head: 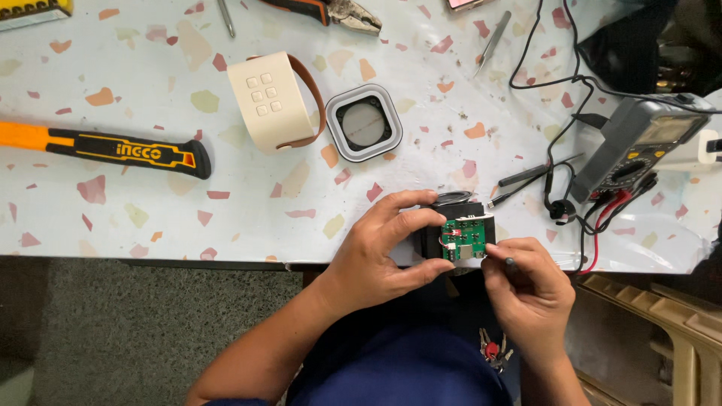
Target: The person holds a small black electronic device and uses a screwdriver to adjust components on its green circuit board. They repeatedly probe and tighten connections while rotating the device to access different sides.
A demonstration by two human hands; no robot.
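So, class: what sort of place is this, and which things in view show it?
Probably an electronics repair bench: a grey digital multimeter with red and black leads, steel tweezers, and both hands working on a small green circuit board.

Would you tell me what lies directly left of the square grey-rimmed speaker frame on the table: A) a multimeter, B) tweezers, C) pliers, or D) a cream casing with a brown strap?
D: the cream casing with its brown strap sits just left of the speaker frame.
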